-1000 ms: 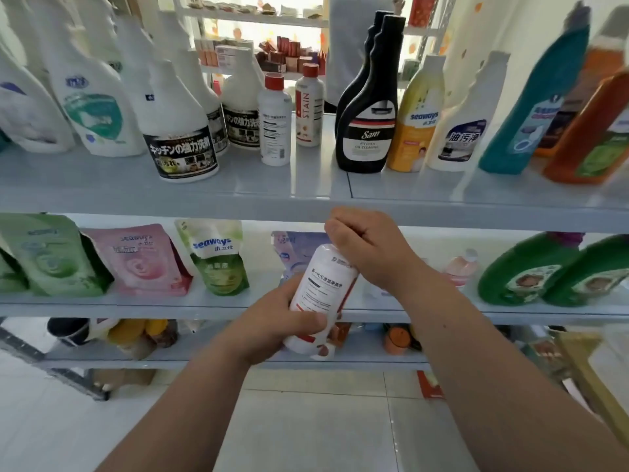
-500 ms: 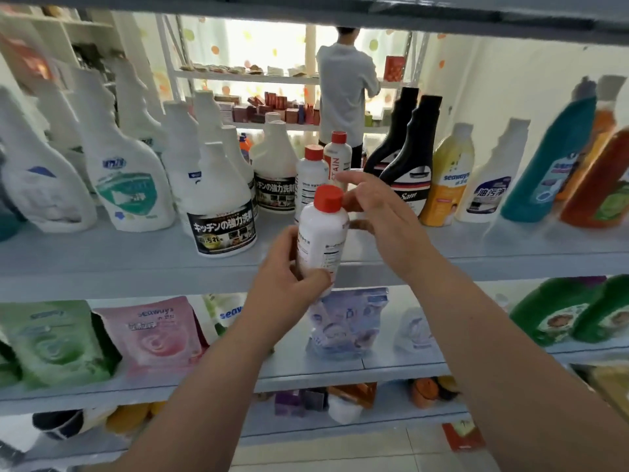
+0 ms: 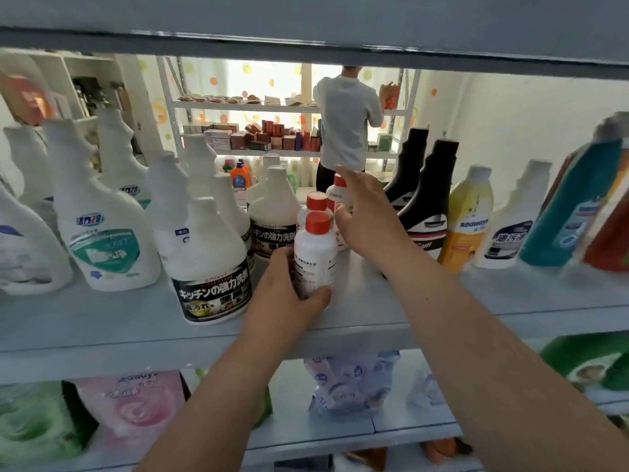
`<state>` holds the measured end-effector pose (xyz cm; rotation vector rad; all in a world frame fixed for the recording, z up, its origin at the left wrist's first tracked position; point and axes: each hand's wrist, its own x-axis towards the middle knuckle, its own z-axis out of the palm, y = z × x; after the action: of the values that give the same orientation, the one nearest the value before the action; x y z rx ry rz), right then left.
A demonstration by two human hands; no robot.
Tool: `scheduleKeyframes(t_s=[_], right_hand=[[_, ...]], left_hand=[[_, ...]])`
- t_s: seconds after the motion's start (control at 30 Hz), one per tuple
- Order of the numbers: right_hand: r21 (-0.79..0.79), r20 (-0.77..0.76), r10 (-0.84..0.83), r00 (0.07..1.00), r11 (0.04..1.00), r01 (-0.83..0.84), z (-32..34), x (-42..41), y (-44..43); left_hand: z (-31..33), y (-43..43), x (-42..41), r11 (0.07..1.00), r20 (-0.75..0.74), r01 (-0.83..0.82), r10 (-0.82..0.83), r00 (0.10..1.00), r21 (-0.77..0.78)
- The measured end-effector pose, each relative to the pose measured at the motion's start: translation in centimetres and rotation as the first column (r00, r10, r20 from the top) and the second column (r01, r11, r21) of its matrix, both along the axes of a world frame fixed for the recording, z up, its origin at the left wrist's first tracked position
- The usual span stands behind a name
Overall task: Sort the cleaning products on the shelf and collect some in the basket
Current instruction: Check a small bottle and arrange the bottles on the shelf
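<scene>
The small white bottle (image 3: 315, 255) with the red cap is gripped low down by the left hand (image 3: 289, 301), fingers curled around its smooth plastic body, thumb pressed across the near side of the printed label. It is held upright at the near edge of the grey shelf (image 3: 425, 301); whether its base is set down cannot be told. The right hand (image 3: 364, 216) is spread loosely open, fingers fanned among two more red-capped white bottles (image 3: 335, 199) just behind; contact looks likely, but no closed grip is seen. To the left, a rounded white bottle with a black label (image 3: 211, 267) is seen almost touching the left hand. To the right, two glossy black bottles (image 3: 425, 202) with angled necks are seen, then a yellow bottle (image 3: 468, 216). Soft refill pouches (image 3: 132, 407) are lined up on the shelf below.
</scene>
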<state>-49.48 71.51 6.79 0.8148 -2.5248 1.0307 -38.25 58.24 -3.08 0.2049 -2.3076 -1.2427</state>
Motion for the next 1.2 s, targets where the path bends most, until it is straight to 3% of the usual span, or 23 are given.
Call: scheduleKeyframes(t_s=[0.1,0.3,0.67,0.8,1.2], right_hand=[[0.170,0.029,-0.054,0.998,0.984,0.049,1.0,-2.3,-1.4],[0.317,0.087,-0.140,0.986,0.943,0.106,1.4,-5.1,-2.9],[0.140,-0.101,-0.091,0.991,0.985,0.105,0.9,-3.3,-1.8],[0.015,-0.126,-0.125,0.984,0.992,0.128,0.0,-0.9,-0.5],[-0.122,-0.195,-0.194,0.961,0.978,0.172,-1.9,5.5,3.9]], left_hand=[[-0.2,-0.1,-0.5,1.000,0.017,-0.011,0.011,1.000,-0.030],[-0.3,-0.2,-0.5,1.000,0.042,-0.008,0.009,0.999,-0.023],[-0.4,-0.3,-0.7,0.997,0.056,0.005,-0.001,0.998,-0.079],[-0.5,-0.3,-0.7,0.998,0.060,0.007,-0.004,0.998,-0.062],[0.3,-0.4,-0.9,0.998,0.093,0.063,-0.061,0.994,-0.016]])
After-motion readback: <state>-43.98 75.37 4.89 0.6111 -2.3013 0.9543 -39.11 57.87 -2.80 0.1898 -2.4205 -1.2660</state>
